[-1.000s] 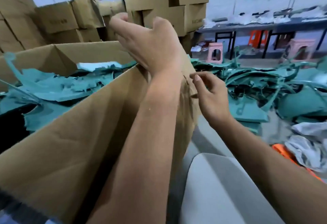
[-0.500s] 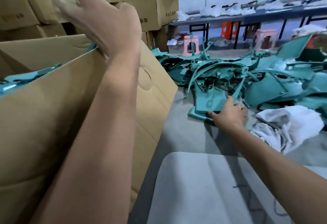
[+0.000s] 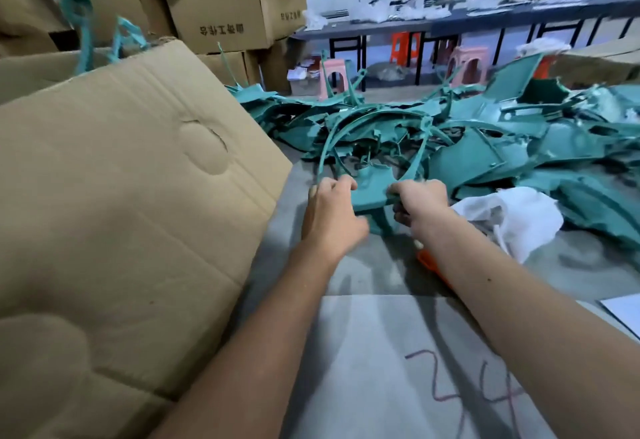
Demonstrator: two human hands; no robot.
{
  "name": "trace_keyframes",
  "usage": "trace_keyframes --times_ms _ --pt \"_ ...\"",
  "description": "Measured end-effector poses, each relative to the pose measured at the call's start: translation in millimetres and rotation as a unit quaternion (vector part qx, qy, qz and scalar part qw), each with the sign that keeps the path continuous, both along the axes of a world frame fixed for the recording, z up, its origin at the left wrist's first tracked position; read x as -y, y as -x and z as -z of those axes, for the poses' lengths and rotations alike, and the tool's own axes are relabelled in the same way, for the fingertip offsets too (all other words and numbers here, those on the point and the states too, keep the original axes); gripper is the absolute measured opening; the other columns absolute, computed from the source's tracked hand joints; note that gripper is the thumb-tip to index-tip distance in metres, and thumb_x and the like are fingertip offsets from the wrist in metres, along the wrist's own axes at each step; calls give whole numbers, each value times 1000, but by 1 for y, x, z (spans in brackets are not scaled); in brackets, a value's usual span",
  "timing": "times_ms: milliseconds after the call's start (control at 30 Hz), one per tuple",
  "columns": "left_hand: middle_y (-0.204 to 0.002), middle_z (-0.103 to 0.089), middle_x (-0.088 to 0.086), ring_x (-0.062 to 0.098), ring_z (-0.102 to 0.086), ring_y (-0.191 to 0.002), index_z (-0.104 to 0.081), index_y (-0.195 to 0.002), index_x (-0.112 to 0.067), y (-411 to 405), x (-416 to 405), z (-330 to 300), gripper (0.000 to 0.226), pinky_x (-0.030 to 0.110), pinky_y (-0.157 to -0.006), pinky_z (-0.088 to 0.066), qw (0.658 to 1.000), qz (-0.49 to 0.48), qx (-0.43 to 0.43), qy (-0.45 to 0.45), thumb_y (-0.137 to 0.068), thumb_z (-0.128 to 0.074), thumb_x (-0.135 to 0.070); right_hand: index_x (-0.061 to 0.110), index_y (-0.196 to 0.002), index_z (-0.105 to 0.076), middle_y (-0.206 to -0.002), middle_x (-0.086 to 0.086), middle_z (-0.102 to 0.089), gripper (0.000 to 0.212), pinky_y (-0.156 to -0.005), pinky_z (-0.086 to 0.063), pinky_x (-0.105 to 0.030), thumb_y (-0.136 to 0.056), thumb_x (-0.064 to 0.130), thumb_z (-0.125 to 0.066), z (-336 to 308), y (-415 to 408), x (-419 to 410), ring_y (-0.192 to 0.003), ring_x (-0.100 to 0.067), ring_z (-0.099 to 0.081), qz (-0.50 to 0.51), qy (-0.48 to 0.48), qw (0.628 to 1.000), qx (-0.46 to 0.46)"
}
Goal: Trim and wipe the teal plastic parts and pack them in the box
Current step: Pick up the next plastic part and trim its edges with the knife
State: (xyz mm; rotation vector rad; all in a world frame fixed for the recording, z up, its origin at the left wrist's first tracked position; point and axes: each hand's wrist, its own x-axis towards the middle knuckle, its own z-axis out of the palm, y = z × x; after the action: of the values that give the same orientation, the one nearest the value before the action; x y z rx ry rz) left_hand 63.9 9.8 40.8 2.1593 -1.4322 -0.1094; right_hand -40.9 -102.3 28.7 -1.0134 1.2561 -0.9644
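A teal plastic part (image 3: 372, 185) with thin curved arms lies at the near edge of a big heap of teal parts (image 3: 502, 140) on the grey table. My left hand (image 3: 329, 210) grips its left edge and my right hand (image 3: 420, 201) grips its right edge, fingers curled round it. The large cardboard box (image 3: 121, 196) stands at the left with its flap leaning toward the table. A few teal pieces (image 3: 83, 22) stick up out of the box behind the flap.
A white cloth (image 3: 516, 216) lies just right of my right hand. Something orange (image 3: 427, 260) shows under my right forearm. A pale sheet (image 3: 398, 352) with scribbled marks covers the near table. Stacked cartons, stools and a bench stand behind.
My left hand has left the box and come down to the teal part. My right hand, reaching into the heap before, now holds that part together with the left.
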Motion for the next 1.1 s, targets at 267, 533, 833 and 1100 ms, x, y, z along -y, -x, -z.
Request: trace_keyframes --times_ms 267,533,833,1100 --pt "-90 -75 5 22 -60 -72 -71 -117 -27 23 14 29 21 30 -61 -41 975 -104 28 194 -101 -59 -21 7 -87 -65 -61 -7 -63 42 -44 -44 -27 -101 47 -61 -41 75 -42 -47 -18 -54 -160 162 973 32" --pt "-90 -78 0 31 -75 -63 -59 -110 -17 50 5 22 8 30 -50 -57 691 -21 -616 378 -103 -61 -15 21 -118 -63 -112 -6 -69 44 -85 -54 -37 -85 48 -70 -2 105 -53 -107 -29 -63 -341 310 628 -627" --pt "-103 -74 22 35 -74 -74 -56 -131 4 32 -14 49 33 29 -62 -59 630 40 -723 279 -99 -53 4 10 -87 -69 -90 -9 -64 11 -74 -42 -32 -83 21 -71 -11 143 -35 -84 -24 -55 -39 376 835 -400" --pt "-102 -76 18 46 -73 -99 -53 -128 7 30 -7 51 34 36 -75 -61 626 58 -727 276 -95 -49 12 15 -96 -73 -81 -3 -51 20 -70 -39 -29 -105 29 -61 -2 168 -42 -78 -11 -48 259 540 793 -113"
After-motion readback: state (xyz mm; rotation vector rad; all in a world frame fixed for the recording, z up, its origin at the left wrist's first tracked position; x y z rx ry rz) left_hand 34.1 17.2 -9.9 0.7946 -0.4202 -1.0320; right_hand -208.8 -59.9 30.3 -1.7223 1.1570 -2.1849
